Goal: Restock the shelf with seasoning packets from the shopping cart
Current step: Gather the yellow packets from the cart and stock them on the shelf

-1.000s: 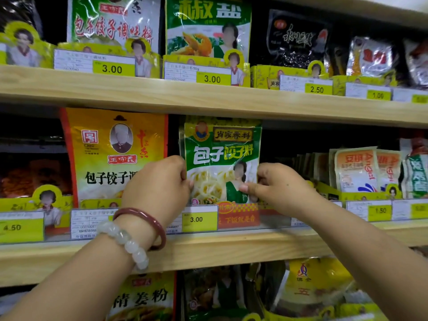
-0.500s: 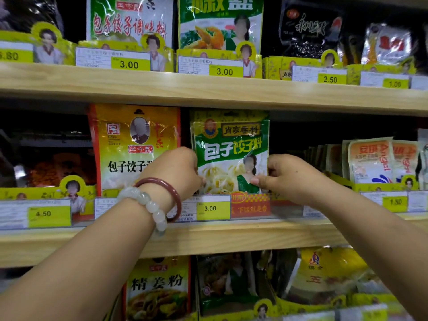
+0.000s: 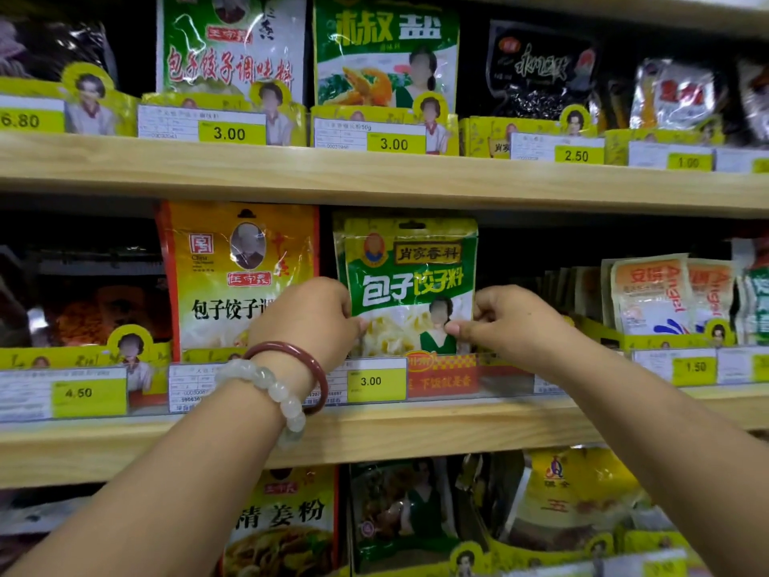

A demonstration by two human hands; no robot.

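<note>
Lots hidden here. The green packet [image 3: 410,285] stands upright on the middle shelf [image 3: 416,431], but its bottom edge drops behind the price strip [image 3: 376,381] w/ the 3.00 tag, so can't see what it sits on. Both its lower corners are covered by the hands. The yellow packet [image 3: 237,276], just beside it at 9 o'clock, is partly blocked by the left hand [image 3: 310,314]. Right of the green one is a dark gap; can't make out what's in there. Sachets [image 3: 649,293] further toward 3 o'clock are bunched, edges cut off by the frame. Packets on the bottom shelf are dim and half out of view.

Left hand: fingers curled tight, tips pinching the green packet's left edge; thumb not visible. Two bracelets, a red bangle [image 3: 299,360] and a pale bead string [image 3: 270,389], sit at that wrist.

Right hand [image 3: 507,318]: fingers folded in, thumb [image 3: 460,328] pressed flat on the packet's front near its right edge, nipping it against the fingers.
</note>
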